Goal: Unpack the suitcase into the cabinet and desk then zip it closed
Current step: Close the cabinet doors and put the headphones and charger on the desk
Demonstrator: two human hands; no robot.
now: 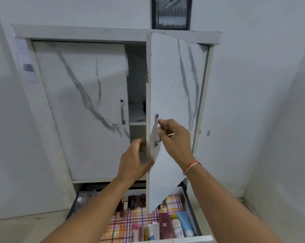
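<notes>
Cabinet [81, 109] fills frame centre, white with grey marble veining. Right door [174, 81] stands ajar; left door is closed. Your right hand [174, 137] curls its fingers round the door handle [157, 130]. Your left hand [136, 162] is blurred; grip on the door's edge cannot be told. Below, open drawer [192, 213] juts toward you, holding bottles and tubes on checked cloth.

marble-look matt door [172, 81] at twelve o'clock; my fingers grip its shiny metal handle [157, 130]; checked cloth [130, 220] at six.
</notes>
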